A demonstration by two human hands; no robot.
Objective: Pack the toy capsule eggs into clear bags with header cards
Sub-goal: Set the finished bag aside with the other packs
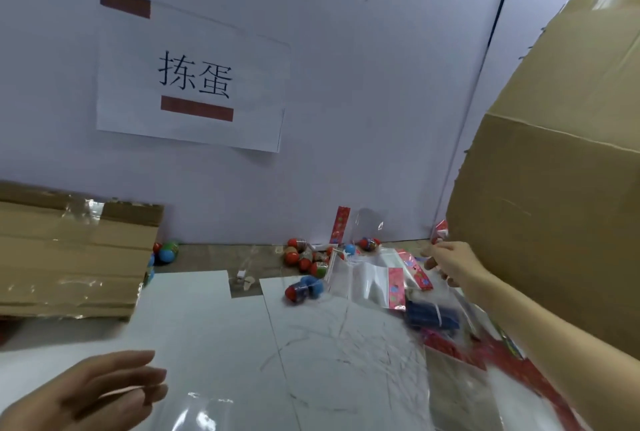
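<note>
White worktop under a taped sign: the right hand (pixel 446 262) reaches, fingers curled, grip unclear, to bags (pixel 377 280) beside it, eggs (pixel 306 259) beyond; left hand (pixel 104 392) relaxed, empty; picking one seems next.

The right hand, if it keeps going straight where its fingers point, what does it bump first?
Probably the clear bags with red header cards just ahead of the right hand; beyond them lie toy eggs. Depth is unclear.
</note>
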